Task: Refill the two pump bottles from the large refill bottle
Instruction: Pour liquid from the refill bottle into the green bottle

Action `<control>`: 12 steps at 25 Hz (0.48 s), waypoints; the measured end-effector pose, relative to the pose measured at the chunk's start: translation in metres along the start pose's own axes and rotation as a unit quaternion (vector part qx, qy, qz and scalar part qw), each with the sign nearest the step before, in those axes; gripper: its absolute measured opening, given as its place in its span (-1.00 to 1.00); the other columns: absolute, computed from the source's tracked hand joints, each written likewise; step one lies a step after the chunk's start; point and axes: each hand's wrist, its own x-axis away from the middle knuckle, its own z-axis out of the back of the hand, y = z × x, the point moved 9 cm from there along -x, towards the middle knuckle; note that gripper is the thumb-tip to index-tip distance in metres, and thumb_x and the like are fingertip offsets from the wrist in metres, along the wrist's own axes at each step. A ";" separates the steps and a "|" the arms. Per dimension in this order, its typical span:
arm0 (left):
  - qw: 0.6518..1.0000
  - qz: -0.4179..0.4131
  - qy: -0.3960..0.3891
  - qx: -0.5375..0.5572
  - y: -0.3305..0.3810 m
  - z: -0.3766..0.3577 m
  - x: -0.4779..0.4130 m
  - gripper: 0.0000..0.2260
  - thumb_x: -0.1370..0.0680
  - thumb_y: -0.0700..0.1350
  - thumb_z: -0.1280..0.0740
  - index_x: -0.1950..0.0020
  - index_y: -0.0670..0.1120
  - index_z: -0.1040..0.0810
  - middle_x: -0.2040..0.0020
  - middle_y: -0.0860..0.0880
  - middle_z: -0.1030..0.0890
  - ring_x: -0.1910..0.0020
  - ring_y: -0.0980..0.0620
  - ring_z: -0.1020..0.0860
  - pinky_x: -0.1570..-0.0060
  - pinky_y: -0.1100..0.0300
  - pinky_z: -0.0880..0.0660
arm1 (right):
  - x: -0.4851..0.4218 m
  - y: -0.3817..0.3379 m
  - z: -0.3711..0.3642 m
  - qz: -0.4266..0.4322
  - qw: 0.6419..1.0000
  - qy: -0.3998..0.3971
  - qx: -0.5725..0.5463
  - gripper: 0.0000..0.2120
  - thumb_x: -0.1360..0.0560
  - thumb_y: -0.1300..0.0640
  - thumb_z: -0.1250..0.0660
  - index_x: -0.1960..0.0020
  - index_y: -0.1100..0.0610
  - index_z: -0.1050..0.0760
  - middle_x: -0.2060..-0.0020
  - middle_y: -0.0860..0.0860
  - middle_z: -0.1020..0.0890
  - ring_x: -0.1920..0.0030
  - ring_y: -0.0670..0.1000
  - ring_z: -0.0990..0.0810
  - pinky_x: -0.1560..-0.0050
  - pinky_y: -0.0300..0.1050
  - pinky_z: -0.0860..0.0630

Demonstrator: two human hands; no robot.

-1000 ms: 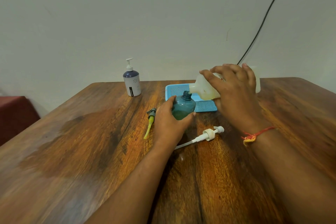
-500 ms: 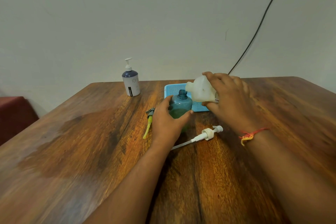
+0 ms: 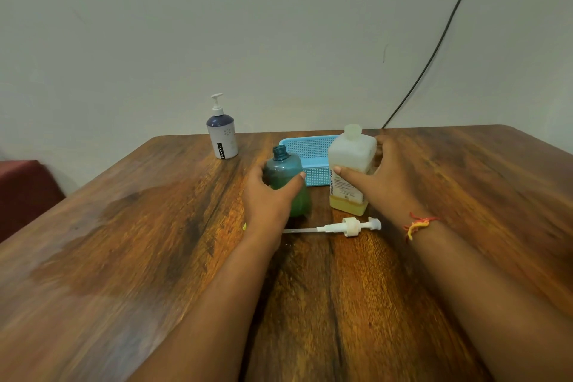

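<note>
Standing the refill bottle upright on the table, I end the pour it was tipped into a second ago, so I judge this fill done. The teal pump bottle sits just at its 9 o'clock, neck open. My right hand wraps the refill bottle, thumb across the label; my left hand clasps the teal one. Its pump lies at 6 o'clock, the second pump bottle well off at 10 o'clock.

My right hand no longer tips the refill bottle over the teal bottle. The refill bottle now stands upright on the table, just right of the teal bottle at mid-frame, my fingers round its side.
</note>
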 end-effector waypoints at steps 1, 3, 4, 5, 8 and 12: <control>1.000 0.001 -0.002 -0.006 0.000 0.000 0.000 -0.45 -0.46 -0.07 -0.56 -0.40 0.05 -0.44 -0.15 0.18 -0.46 -0.23 0.11 -0.46 -0.21 0.08 -0.53 | 0.000 0.002 0.000 -0.004 1.000 0.001 -0.001 -0.26 -0.31 -0.17 -0.59 -0.36 -0.07 -0.32 -0.09 -0.18 -0.49 -0.02 -0.16 -0.53 0.13 -0.22 -0.58; 1.000 0.000 -0.005 -0.022 -0.002 -0.002 0.000 -0.50 -0.44 -0.06 -0.57 -0.32 0.09 -0.46 -0.16 0.17 -0.49 -0.25 0.08 -0.49 -0.22 0.04 -0.55 | -0.001 0.004 0.001 -0.007 1.000 0.002 -0.003 -0.25 -0.29 -0.18 -0.60 -0.36 -0.07 -0.34 -0.12 -0.17 -0.51 -0.04 -0.17 -0.53 0.09 -0.18 -0.60; 0.999 -0.001 -0.007 -0.032 -0.002 -0.003 0.000 -0.49 -0.44 -0.05 -0.58 -0.31 0.08 -0.46 -0.18 0.17 -0.50 -0.26 0.07 -0.49 -0.23 0.03 -0.55 | -0.001 0.003 0.001 -0.007 1.000 0.000 -0.007 -0.25 -0.29 -0.18 -0.60 -0.36 -0.07 -0.34 -0.12 -0.17 -0.51 -0.05 -0.16 -0.54 0.08 -0.17 -0.61; 0.999 -0.002 -0.008 -0.040 -0.003 -0.003 0.000 -0.47 -0.43 -0.04 -0.59 -0.34 0.06 -0.47 -0.21 0.16 -0.51 -0.27 0.08 -0.50 -0.25 0.03 -0.55 | -0.001 0.002 0.001 -0.007 1.000 -0.004 -0.012 -0.26 -0.29 -0.18 -0.60 -0.34 -0.08 -0.33 -0.12 -0.18 -0.51 -0.06 -0.15 -0.54 0.07 -0.16 -0.61; 0.998 -0.005 -0.013 -0.066 -0.004 -0.004 0.001 -0.40 -0.42 -0.05 -0.59 -0.40 0.02 -0.45 -0.24 0.13 -0.52 -0.24 0.11 -0.48 -0.24 0.09 -0.53 | 0.000 0.001 -0.001 -0.012 0.999 -0.019 -0.027 -0.30 -0.31 -0.15 -0.59 -0.30 -0.14 -0.29 -0.03 -0.27 -0.47 -0.01 -0.19 -0.53 0.09 -0.17 -0.59; 0.996 0.000 -0.020 -0.091 -0.005 -0.005 -0.001 -0.35 -0.41 -0.05 -0.60 -0.44 0.01 -0.42 -0.38 0.05 -0.52 -0.35 0.04 -0.48 -0.31 -0.01 -0.54 | 0.000 0.004 -0.004 -0.017 0.999 -0.028 -0.037 -0.30 -0.34 -0.11 -0.58 -0.33 -0.16 -0.26 0.00 -0.33 -0.43 0.03 -0.24 -0.51 0.10 -0.18 -0.59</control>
